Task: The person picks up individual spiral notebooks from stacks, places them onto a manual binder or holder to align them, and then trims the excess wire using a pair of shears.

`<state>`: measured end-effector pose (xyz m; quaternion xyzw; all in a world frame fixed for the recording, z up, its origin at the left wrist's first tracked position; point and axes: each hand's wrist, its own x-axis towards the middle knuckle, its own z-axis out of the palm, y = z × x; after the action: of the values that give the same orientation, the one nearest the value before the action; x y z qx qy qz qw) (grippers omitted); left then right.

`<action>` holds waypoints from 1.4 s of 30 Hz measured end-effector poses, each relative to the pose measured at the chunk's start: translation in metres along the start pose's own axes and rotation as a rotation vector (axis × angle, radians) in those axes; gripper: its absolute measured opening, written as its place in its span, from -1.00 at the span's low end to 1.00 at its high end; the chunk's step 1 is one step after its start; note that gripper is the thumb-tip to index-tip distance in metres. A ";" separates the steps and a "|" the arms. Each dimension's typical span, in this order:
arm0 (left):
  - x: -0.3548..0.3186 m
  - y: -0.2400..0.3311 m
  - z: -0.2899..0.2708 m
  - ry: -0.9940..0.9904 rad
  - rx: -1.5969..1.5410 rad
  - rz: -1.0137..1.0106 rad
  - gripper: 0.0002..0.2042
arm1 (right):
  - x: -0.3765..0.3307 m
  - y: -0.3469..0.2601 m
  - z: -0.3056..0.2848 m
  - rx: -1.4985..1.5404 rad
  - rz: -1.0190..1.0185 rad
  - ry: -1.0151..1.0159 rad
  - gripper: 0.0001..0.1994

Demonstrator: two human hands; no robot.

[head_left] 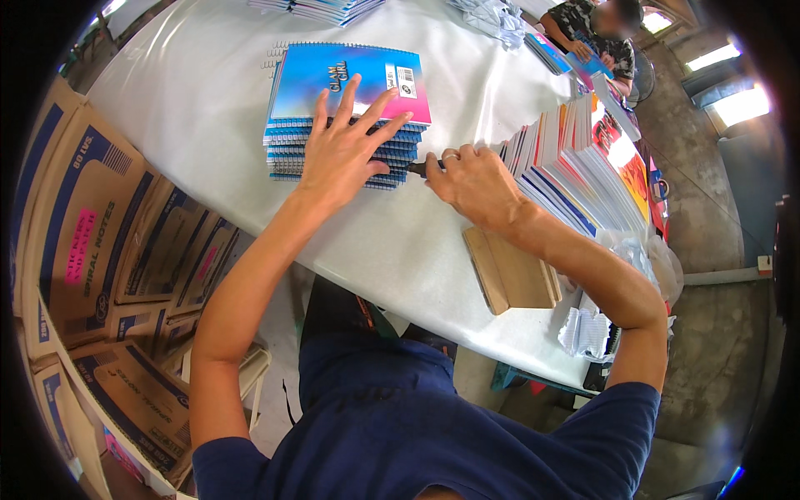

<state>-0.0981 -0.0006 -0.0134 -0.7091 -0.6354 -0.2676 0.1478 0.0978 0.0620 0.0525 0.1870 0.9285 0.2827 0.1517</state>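
Observation:
A neat pile of spiral notebooks (293, 93) lies on the white-covered table, its top cover shading from blue to pink with a white barcode label. Spread over the front part of that cover is my left hand (340, 154), fingers apart, its thumb down by the near edge of the pile. My right hand (475, 183) wears a ring and is closed around a slim dark tool (417, 169). The tool's tip points at the near right corner of the pile; whether it touches cannot be told. Most of the tool is hidden in my fist.
A long row of notebooks (554, 162) leans at the right, with a brown cardboard piece (510, 271) before it. Cardboard cartons (125, 267) crowd the left side. More notebooks (333, 10) and crumpled plastic (493, 21) lie at the far edge. Another person (600, 50) handles notebooks far right.

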 end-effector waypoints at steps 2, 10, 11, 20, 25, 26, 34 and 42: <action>-0.002 0.001 0.000 -0.006 0.014 -0.017 -0.21 | 0.003 -0.001 -0.014 -0.010 0.007 -0.041 -0.71; -0.005 0.008 0.001 -0.037 0.021 -0.066 -0.10 | 0.003 0.034 0.003 -0.140 -0.424 0.507 -0.67; -0.004 0.009 0.001 -0.038 0.018 -0.057 -0.10 | 0.003 0.034 0.007 -0.160 -0.437 0.511 -0.66; -0.010 0.007 0.002 -0.008 0.018 -0.064 -0.08 | 0.004 0.002 -0.010 -0.030 -0.122 0.257 -0.74; -0.012 0.010 0.006 0.011 -0.007 -0.072 -0.06 | 0.003 0.028 0.001 -0.107 -0.378 0.445 -0.72; -0.012 0.010 0.005 0.010 -0.008 -0.077 -0.06 | 0.006 0.029 0.004 -0.127 -0.397 0.447 -0.73; -0.012 0.011 0.003 0.019 -0.016 -0.065 -0.12 | 0.001 0.001 0.008 -0.014 -0.221 0.199 -0.74; -0.012 0.011 0.005 0.008 -0.013 -0.076 -0.04 | -0.009 0.004 -0.008 -0.089 -0.240 0.393 -0.72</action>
<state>-0.0869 -0.0095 -0.0231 -0.6842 -0.6596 -0.2801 0.1356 0.1033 0.0576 0.0626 0.0098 0.9424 0.3343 0.0088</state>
